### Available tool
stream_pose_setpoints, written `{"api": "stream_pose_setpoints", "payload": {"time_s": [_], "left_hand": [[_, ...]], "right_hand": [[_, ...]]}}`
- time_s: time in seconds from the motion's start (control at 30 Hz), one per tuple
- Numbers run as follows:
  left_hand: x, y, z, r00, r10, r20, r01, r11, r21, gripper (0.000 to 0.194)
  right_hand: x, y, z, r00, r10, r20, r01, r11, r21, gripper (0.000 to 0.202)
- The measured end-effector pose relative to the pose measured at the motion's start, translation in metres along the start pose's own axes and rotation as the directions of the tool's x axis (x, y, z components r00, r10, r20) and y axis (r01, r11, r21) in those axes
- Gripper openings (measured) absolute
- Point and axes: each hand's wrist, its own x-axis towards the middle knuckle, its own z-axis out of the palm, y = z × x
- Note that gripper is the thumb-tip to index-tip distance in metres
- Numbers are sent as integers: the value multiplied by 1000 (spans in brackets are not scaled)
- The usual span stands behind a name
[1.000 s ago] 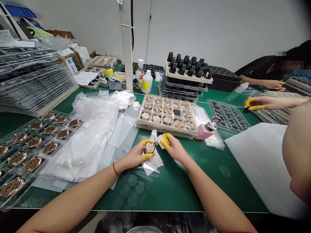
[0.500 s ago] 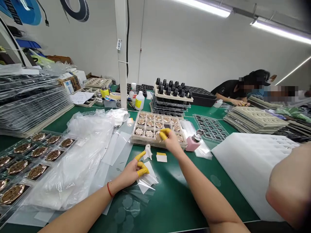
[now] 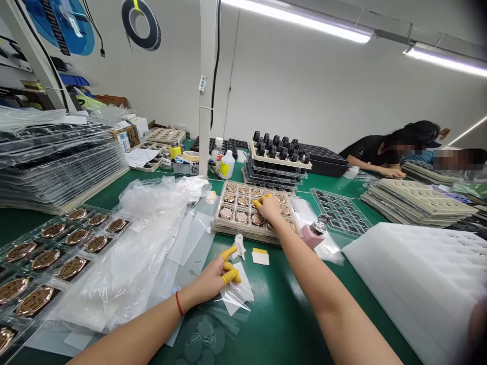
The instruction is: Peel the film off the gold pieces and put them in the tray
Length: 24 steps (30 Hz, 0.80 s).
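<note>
My right hand [image 3: 268, 208], with yellow finger cots, reaches over a beige tray [image 3: 228, 228] of shiny rose-gold octagonal pieces. Its fingers are closed together at the middle of the tray and hide what is between them. A rose-gold piece [image 3: 257, 219] lies in the compartment just below the fingertips. My left hand [image 3: 211, 281] rests low over the table, index finger stretched out and the other fingers loosely bent. Under its fingers lies a white paper [image 3: 239, 291] with clear film. Its index fingertip is beside a twisted white tissue [image 3: 239, 247].
Right of the tray stands a pink pump bottle [image 3: 314, 234]; a small white-and-yellow pad [image 3: 261, 257] lies in front. Plastic bags [image 3: 125, 263] and a clear tray of rose-gold pieces [image 3: 45, 258] cover the left. White foam [image 3: 403, 274] lies right. Another person [image 3: 384, 149] works at back right.
My right hand has moved from the tray's front row to its middle row, farther from me. My left hand keeps nearly the same pose. The whole view has shifted slightly.
</note>
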Motion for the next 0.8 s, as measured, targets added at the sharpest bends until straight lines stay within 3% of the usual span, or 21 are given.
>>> {"api": "stream_pose_setpoints", "payload": {"time_s": [0.17,0.3,0.33,0.4,0.47,0.5,0.57,0.6,0.7,0.8], "left_hand": [[0,1,0,999,43,-29,-44,998,-34,66],[-1,3,2,995,41,-96,-52,992,-118,63],[-2,4,3,993,52,-105,-67,987,-144,66],[-3,4,5,991,93,-95,-110,975,-193,76],[-5,4,6,988,144,-52,-152,958,-242,79],[-5,4,7,987,161,-24,-162,951,-264,75],[-7,6,8,984,177,8,-168,947,-272,59],[-7,6,8,984,177,3,-170,952,-256,53],[-8,7,8,987,147,-59,-155,976,-155,53],[-8,6,8,990,112,-80,-115,993,-31,58]], "right_hand": [[-7,-6,0,997,62,-43,-53,984,173,20],[-56,-25,-9,995,70,-64,-39,918,395,33],[-75,-33,-10,998,56,-18,-41,874,484,35],[-116,-48,-12,980,-19,196,-139,640,756,44],[-151,-60,-12,919,-94,383,-294,484,824,49],[-164,-63,-11,879,-135,457,-349,468,812,51],[-177,-62,-8,827,-179,533,-392,496,775,47],[-178,-59,-5,835,-169,523,-369,534,761,40],[-168,-44,11,943,-38,332,-217,683,697,33],[-157,-32,31,988,16,152,-104,797,595,27]]}}
